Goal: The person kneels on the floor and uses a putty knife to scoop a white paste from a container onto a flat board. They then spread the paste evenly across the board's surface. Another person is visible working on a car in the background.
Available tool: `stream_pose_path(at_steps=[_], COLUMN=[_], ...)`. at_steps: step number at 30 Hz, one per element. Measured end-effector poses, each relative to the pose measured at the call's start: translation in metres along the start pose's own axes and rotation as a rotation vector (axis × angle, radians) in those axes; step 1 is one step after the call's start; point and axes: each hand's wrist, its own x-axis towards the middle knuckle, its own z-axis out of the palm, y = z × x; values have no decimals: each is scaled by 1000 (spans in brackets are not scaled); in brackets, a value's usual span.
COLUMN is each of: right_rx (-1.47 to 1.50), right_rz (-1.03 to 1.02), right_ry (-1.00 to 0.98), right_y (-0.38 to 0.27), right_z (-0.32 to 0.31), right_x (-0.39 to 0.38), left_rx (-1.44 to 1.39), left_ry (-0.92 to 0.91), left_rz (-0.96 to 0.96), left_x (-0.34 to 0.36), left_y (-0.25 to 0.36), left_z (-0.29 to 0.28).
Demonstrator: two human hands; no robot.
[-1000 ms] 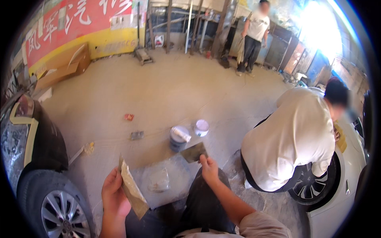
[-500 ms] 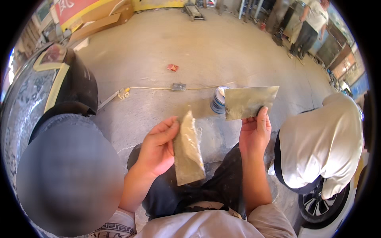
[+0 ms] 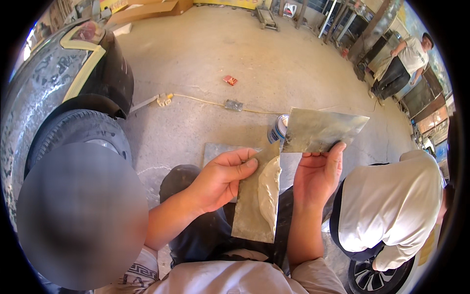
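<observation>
My left hand (image 3: 223, 179) is closed on a flat metal putty spreader (image 3: 249, 206), thumb on top of its upper left edge. A thick ridge of beige putty (image 3: 268, 193) lies along that spreader's right side. Between the thumb and fingers of my right hand (image 3: 318, 179) is a second metal spreader (image 3: 325, 130), broad and rectangular, held by its lower edge. Its lower left corner meets or overlaps the top of the left spreader; I cannot tell if they touch. Behind it a blue and white can (image 3: 275, 133) stands on the floor, partly covered.
At left is a car (image 3: 54, 68) with masking tape and a tyre, behind a blurred dark round shape (image 3: 83, 215). A person (image 3: 391, 206) bends by a wheel (image 3: 382, 274) at right; another person (image 3: 409, 59) stands farther off. A cable (image 3: 200, 100) crosses the floor; a grey board (image 3: 213, 152) lies nearer.
Both hands have moved right in the picture, and the spreaders have come together. The left one has turned, showing its putty more fully. The view has shifted too.
</observation>
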Motion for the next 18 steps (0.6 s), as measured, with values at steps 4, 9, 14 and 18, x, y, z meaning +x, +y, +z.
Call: stream_pose_path(at_steps=[4,9,14,18], right_rx=[-23,-31,-32,-55], right_rz=[-23,-54,-41,-28], right_ry=[-21,-35,-170,-144], right_y=[3,6,12,14], right_z=[-2,-7,-34,-41], right_x=[-2,-10,-15,-24], left_rx=[15,8,23,4], left_ry=[-37,-31,-35,-16], left_rz=[-1,15,23,40], left_x=[0,-1,-2,-1], left_y=[0,2,6,4], left_z=[-5,-3,-2,-4])
